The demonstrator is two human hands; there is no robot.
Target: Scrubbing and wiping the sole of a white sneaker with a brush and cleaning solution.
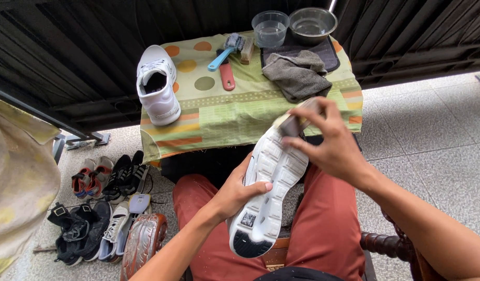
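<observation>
The white shoe [268,190] lies sole-up over the person's lap, above the red trousers [323,224], just in front of the small table [224,117] with the green patterned cloth. Its sole is pale grey-white, moulded in blocky square lugs, with a dark worn patch at the heel end nearest the camera and a small dark square set just above it. The toe points toward the table.

The left hand [234,192] grips the shoe from its left side, fingers wrapped under it and thumb pressed flat across the sole. The right hand [331,145] is closed around a small brush [297,120] with a pale back, held down on the toe end of the sole, fingertips pinching it.

On the table, at its left edge, the matching white shoe [156,86] stands upright. Near the table's middle lie a blue-handled brush [227,52] and a red-handled brush [227,75]. A grey rag [297,75] is crumpled toward the table's right side on a dark cloth. At the table's far edge stand a clear plastic cup [270,27] and a metal bowl [312,23].

On the floor to the left of the table sit several pairs of shoes [102,208].
</observation>
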